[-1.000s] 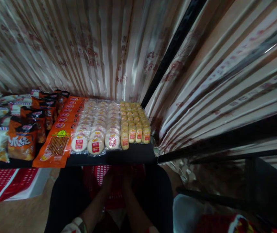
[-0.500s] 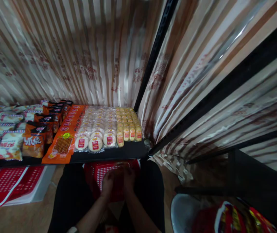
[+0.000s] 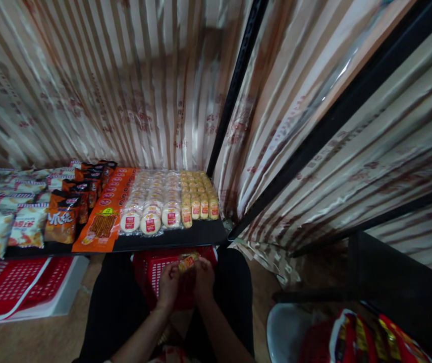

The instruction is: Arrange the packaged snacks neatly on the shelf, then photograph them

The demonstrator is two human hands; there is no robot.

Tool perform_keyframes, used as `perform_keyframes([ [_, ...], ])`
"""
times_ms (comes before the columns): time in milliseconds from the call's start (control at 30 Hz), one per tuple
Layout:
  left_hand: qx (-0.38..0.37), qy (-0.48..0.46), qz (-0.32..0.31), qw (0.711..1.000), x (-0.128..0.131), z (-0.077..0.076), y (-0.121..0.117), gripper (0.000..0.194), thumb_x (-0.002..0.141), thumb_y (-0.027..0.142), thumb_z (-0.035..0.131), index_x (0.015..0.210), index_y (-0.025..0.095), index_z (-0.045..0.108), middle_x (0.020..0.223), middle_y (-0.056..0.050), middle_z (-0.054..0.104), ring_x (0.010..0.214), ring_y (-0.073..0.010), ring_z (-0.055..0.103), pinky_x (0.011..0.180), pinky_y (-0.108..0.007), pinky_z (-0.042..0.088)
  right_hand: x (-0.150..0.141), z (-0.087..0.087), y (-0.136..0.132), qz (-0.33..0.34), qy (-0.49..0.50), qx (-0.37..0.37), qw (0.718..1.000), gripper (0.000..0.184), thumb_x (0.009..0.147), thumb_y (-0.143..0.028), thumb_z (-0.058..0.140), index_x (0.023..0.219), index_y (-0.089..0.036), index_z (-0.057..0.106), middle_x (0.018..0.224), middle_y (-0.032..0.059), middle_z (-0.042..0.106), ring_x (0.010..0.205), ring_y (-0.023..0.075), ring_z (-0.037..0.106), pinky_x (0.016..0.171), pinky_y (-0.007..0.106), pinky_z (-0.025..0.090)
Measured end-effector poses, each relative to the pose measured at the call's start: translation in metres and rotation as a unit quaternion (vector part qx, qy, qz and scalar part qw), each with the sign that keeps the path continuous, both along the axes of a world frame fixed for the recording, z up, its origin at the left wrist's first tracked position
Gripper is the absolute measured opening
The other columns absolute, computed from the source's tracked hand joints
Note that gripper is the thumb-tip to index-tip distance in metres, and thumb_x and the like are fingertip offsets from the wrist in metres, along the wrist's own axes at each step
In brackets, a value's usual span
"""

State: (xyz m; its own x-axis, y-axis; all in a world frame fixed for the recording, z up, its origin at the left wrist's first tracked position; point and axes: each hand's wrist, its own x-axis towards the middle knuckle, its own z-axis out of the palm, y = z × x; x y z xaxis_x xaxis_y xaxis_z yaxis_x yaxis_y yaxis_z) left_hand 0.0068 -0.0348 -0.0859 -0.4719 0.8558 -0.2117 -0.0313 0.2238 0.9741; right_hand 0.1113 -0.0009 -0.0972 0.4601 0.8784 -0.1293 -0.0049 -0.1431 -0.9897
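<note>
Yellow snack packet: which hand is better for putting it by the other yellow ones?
Probably the right hand. Both hands seem to hold the yellow snack packet, but the right lines up with the similar yellow packets on the shelf, while the left hand faces the round white crackers.

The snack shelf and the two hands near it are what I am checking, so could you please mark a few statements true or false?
1. The left hand and right hand hold a small yellow packet. True.
2. The right hand rests on the black shelf. False: it is over the red basket.
3. The orange packs are rightmost. False: the yellow rows are.
4. White round crackers lie between orange packs and yellow rows. True.
</note>
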Motion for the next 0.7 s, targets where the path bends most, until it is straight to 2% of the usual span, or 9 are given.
perform_keyframes([
  [167, 0.036, 0.043, 0.009, 0.998, -0.002, 0.011, 0.0, 0.03, 0.065, 0.042, 0.054, 0.074, 0.018, 0.068, 0.079, -0.009, 0.068, 0.076, -0.0229, 0.063, 0.072, -0.038, 0.051, 0.001, 0.012, -0.004, 0.003, 0.05, -0.018, 0.999, 0.035, 0.062, -0.045, 0.061, 0.085, -0.02, 0.063, 0.073, 0.0023, 0.069, 0.068, 0.0193, 0.065, 0.06, 0.029, 0.051],
  [400, 0.075, 0.079, 0.004, 0.994, -0.006, 0.031, 0.004, 0.028, 0.069, 0.042, 0.053, 0.077, 0.02, 0.068, 0.081, -0.008, 0.068, 0.079, -0.0226, 0.062, 0.077, -0.039, 0.05, 0.0, 0.019, -0.01, 0.011, 0.092, -0.031, 0.995, 0.045, 0.063, -0.045, 0.06, 0.099, -0.018, 0.063, 0.08, 0.0043, 0.07, 0.075, 0.0208, 0.067, 0.065, 0.03, 0.053],
  [567, 0.096, 0.09, -0.01, 0.991, -0.008, 0.043, 0.007, 0.025, 0.072, 0.04, 0.053, 0.077, 0.02, 0.068, 0.079, -0.007, 0.067, 0.077, -0.0216, 0.063, 0.073, -0.036, 0.051, 0.0, 0.025, -0.015, 0.016, 0.103, -0.025, 0.994, 0.052, 0.063, -0.043, 0.059, 0.108, -0.016, 0.061, 0.106, 0.0103, 0.068, 0.093, 0.0233, 0.065, 0.075, 0.032, 0.053],
  [700, 0.108, 0.094, -0.016, 0.99, -0.01, 0.05, 0.012, 0.022, 0.072, 0.036, 0.053, 0.078, 0.021, 0.067, 0.079, -0.006, 0.066, 0.077, -0.0209, 0.062, 0.073, -0.035, 0.051, 0.001, 0.029, -0.018, 0.039, 0.055, 0.003, 0.998, 0.048, 0.065, -0.038, 0.059, 0.109, -0.019, 0.064, 0.117, 0.009, 0.064, 0.105, 0.0229, 0.06, 0.085, 0.033, 0.05],
])
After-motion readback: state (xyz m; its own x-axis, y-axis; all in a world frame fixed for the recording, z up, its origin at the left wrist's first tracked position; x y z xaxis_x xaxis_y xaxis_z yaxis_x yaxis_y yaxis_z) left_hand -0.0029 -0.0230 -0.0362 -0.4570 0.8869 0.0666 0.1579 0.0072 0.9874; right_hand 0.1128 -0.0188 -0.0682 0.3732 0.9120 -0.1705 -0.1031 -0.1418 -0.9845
